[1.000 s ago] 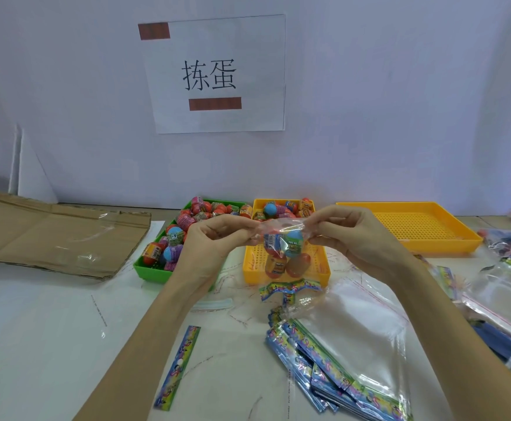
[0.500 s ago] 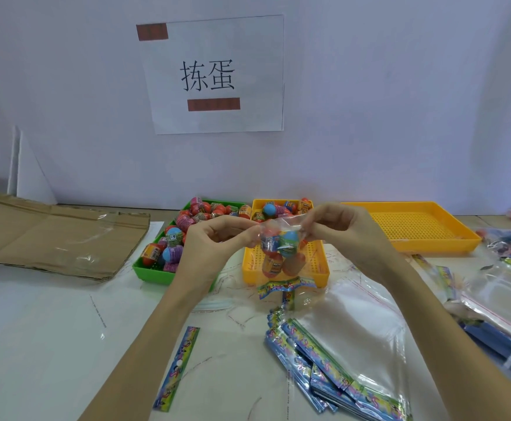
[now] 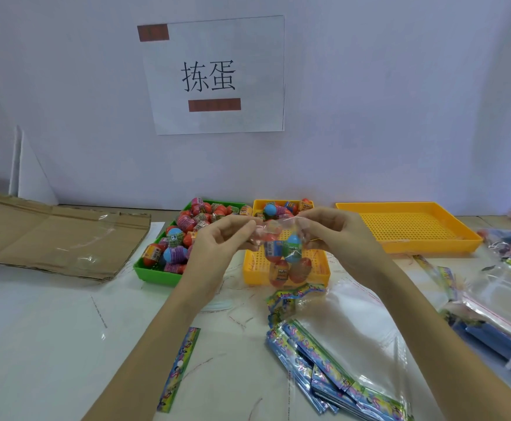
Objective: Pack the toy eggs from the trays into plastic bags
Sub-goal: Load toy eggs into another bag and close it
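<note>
Both hands closer together now: left hand (image 3: 217, 241) and right hand (image 3: 336, 235) pinch filled bag (image 3: 281, 253) mouth at 12 o'clock, probably sealing.

Lighting: even, soft, fairly bright, faint bluish cast on the wall (image 3: 384, 101); shadows weak and diffuse. Glare: white highlights on the clear plastic bags (image 3: 354, 323) and on tape across the cardboard (image 3: 50, 235). Image: overall slightly soft, wide-angle bending toward the edges.

bag (image 3: 278, 253): clear, egg-filled, aloft | eggs (image 3: 187, 226): green tray (image 3: 154, 270)
</note>
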Demonstrator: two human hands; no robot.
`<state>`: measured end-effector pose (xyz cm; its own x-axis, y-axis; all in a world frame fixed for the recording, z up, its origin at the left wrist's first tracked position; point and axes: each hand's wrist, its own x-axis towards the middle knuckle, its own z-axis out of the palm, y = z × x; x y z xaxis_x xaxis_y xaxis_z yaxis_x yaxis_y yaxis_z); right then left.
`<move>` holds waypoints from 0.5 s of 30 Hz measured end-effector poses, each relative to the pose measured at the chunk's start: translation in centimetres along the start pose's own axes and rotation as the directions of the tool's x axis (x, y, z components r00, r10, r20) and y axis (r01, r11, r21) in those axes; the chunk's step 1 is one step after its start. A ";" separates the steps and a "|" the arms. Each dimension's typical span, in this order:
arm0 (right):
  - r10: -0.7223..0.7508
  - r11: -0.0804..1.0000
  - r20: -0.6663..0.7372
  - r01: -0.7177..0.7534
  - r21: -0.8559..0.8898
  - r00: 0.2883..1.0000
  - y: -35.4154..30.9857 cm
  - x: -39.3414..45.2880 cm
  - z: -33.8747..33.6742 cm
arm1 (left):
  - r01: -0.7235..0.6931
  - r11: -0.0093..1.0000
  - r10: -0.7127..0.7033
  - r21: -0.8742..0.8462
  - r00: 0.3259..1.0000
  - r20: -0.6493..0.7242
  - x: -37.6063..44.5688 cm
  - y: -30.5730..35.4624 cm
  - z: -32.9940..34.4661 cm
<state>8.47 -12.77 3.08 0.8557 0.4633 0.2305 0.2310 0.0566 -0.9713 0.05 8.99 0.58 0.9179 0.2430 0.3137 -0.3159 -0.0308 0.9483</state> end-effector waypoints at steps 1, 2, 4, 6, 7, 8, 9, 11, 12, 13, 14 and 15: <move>0.003 1.000 0.001 -0.003 -0.014 1.000 0.1 0.0 0.1 | 0.010 1.000 -0.011 -0.017 0.999 -0.047 0.0 -0.1 0.1; 0.005 1.000 0.005 -0.005 -0.027 1.000 0.3 0.0 0.1 | 0.018 1.000 -0.020 -0.025 0.997 -0.080 0.0 -0.2 0.2; 0.023 0.999 0.012 -0.023 -0.046 1.000 0.4 0.0 0.4 | 0.023 0.999 -0.027 -0.026 0.992 -0.124 0.0 -0.4 0.4; 0.045 0.998 0.000 -0.045 -0.053 0.999 0.5 0.1 0.6 | 0.014 1.000 -0.017 -0.021 0.988 -0.156 -0.1 -0.4 0.7; 0.052 0.998 -0.005 -0.053 -0.046 0.999 0.6 0.1 0.7 | 0.002 1.000 -0.004 -0.013 0.986 -0.167 -0.1 -0.3 0.8; 0.049 0.998 -0.006 -0.050 -0.041 0.999 0.7 0.1 0.8 | -0.017 1.000 0.018 0.008 0.984 -0.178 -0.2 -0.3 0.9; 0.039 0.998 -0.004 -0.039 -0.045 0.999 0.8 0.1 0.8 | -0.045 0.998 0.053 0.046 0.979 -0.195 -0.2 -0.3 0.9; 0.011 0.996 0.013 -0.010 -0.088 1.000 0.9 0.1 0.8 | -0.114 0.981 0.150 0.156 0.959 -0.239 -0.3 -0.3 1.1; -0.006 0.992 0.032 0.010 -0.124 0.999 0.9 0.0 0.8 | -0.144 0.970 0.193 0.197 0.946 -0.261 -0.3 -0.3 1.1; -0.027 0.984 0.055 0.036 -0.175 0.998 0.8 -0.1 0.9 | -0.163 0.963 0.221 0.214 0.933 -0.285 -0.4 -0.3 1.3; -0.054 0.968 0.077 0.071 -0.240 0.996 0.8 -0.2 1.0 | -0.172 0.962 0.232 0.212 0.922 -0.309 -0.5 -0.3 1.5; -0.086 0.943 0.096 0.113 -0.312 0.992 0.9 -0.2 1.2 | -0.172 0.965 0.230 0.198 0.917 -0.326 -0.6 -0.2 1.7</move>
<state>7.95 -11.74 2.09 0.7839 0.5397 0.3070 0.4587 -0.1701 -0.8722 -0.02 7.21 0.27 0.6907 0.5318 0.4900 -0.4152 -0.2632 0.8708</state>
